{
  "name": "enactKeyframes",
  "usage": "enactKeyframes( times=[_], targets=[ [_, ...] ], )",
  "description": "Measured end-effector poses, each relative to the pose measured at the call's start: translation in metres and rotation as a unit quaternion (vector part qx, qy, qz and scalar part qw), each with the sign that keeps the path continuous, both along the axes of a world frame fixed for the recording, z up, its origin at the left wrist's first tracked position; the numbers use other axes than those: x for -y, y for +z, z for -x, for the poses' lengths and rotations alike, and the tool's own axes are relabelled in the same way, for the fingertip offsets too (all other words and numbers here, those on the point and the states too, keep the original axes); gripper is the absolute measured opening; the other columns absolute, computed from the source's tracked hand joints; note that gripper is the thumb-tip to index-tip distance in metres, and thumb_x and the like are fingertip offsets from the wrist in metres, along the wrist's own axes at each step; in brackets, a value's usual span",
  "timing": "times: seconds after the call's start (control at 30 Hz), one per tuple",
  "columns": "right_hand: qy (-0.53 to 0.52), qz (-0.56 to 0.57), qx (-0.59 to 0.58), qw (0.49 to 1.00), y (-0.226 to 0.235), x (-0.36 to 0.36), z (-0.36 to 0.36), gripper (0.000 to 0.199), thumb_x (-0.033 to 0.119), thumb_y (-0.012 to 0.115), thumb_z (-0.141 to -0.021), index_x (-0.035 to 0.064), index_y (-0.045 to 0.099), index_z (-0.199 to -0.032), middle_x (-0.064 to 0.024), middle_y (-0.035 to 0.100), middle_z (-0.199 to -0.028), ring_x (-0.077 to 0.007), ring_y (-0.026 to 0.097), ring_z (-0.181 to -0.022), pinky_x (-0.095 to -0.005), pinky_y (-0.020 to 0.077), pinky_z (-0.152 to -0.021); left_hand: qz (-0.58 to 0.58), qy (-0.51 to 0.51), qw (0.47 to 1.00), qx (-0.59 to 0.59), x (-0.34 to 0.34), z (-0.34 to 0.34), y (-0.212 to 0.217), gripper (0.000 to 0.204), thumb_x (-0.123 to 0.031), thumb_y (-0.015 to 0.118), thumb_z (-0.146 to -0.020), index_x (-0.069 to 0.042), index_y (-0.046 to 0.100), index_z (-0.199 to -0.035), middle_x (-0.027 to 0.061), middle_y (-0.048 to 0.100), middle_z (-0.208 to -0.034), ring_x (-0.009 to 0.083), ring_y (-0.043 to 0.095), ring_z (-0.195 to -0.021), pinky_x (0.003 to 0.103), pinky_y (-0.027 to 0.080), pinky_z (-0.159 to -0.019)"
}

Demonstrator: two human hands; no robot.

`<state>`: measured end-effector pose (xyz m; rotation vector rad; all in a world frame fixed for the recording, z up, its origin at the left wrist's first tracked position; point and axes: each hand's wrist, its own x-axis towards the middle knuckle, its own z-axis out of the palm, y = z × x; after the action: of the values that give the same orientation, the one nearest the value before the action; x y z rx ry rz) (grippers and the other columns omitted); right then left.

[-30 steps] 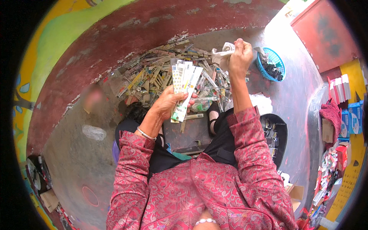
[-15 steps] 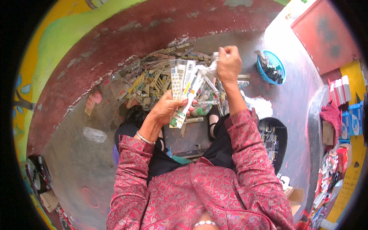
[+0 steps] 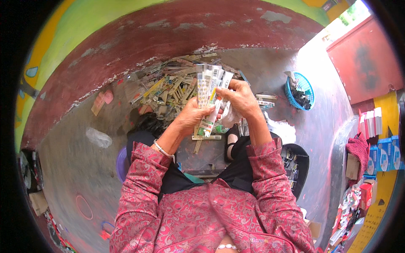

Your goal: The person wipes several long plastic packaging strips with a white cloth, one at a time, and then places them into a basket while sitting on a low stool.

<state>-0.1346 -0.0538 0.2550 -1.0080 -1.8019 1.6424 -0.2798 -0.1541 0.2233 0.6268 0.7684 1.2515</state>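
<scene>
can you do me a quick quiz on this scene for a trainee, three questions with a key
1. True or false: the left hand holds a fan of narrow packets.

2. Where does the blue basket stand in the picture?
a) left of the floor heap
b) right of the floor heap
c) on the person's lap

3. Fill in the blank: a bracelet is worn on the person's ____ wrist.

Key: 1 true; 2 b; 3 left.
</scene>
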Motion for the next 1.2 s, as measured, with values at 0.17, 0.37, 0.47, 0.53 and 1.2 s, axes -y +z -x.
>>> enactKeyframes(
  times=[0.17, 0.37, 0.47, 0.53, 1.2],
  targets=[
    [-0.015, 0.101, -0.056, 0.993, 0.009, 0.000, -0.004, 0.018, 0.015, 0.065, -0.075, -0.0010, 0.065, -0.082, -0.0021, 0.063, -0.072, -0.0071, 0.055, -0.065, -0.0246, 0.0461, -0.061, 0.042, -0.039, 0.997, 0.057, 0.001, 0.002, 0.013, 0.040, -0.012, 0.063, -0.079, -0.002, 0.047, -0.114, 0.0114, 0.061, -0.096, 0.0205, 0.063, -0.082, 0.035, 0.053, -0.072],
    [-0.028, -0.083, 0.133, 0.987, 0.008, -0.012, -0.009, 0.026, 0.026, 0.070, -0.070, 0.0009, 0.066, -0.075, -0.0075, 0.063, -0.067, -0.0108, 0.057, -0.062, -0.0279, 0.0459, -0.060, 0.006, -0.041, 0.999, 0.020, 0.000, -0.007, 0.011, 0.046, -0.007, 0.064, -0.075, -0.003, 0.046, -0.117, 0.0117, 0.061, -0.099, 0.0209, 0.063, -0.082, 0.035, 0.053, -0.073],
    [-0.273, -0.231, 0.078, 0.931, 0.018, -0.012, -0.008, 0.028, 0.028, 0.065, -0.076, 0.0013, 0.060, -0.067, -0.0095, 0.061, -0.063, -0.0150, 0.057, -0.058, -0.0293, 0.0447, -0.056, 0.056, -0.012, 0.998, 0.017, -0.002, -0.007, 0.003, 0.043, -0.003, 0.061, -0.075, -0.002, 0.047, -0.115, 0.0135, 0.060, -0.101, 0.0216, 0.063, -0.082, 0.034, 0.053, -0.072],
    [-0.328, -0.288, -0.006, 0.900, 0.037, 0.004, 0.001, 0.023, 0.022, 0.062, -0.079, 0.0020, 0.056, -0.068, -0.0084, 0.059, -0.061, -0.0157, 0.057, -0.057, -0.0290, 0.0435, -0.053, 0.062, -0.015, 0.998, 0.016, -0.003, -0.005, 0.003, 0.040, -0.002, 0.059, -0.075, -0.002, 0.049, -0.114, 0.0135, 0.061, -0.099, 0.0217, 0.063, -0.082, 0.033, 0.053, -0.072],
    [-0.101, -0.326, 0.313, 0.886, 0.010, 0.020, 0.022, 0.055, 0.057, 0.060, -0.069, 0.0022, 0.063, -0.069, -0.0171, 0.060, -0.063, -0.0317, 0.060, -0.061, -0.0386, 0.0460, -0.056, 0.029, 0.007, 0.985, -0.169, -0.007, -0.021, -0.009, 0.030, -0.003, 0.059, -0.075, 0.000, 0.051, -0.104, 0.0055, 0.061, -0.088, 0.0155, 0.061, -0.075, 0.030, 0.052, -0.066]
  ],
)
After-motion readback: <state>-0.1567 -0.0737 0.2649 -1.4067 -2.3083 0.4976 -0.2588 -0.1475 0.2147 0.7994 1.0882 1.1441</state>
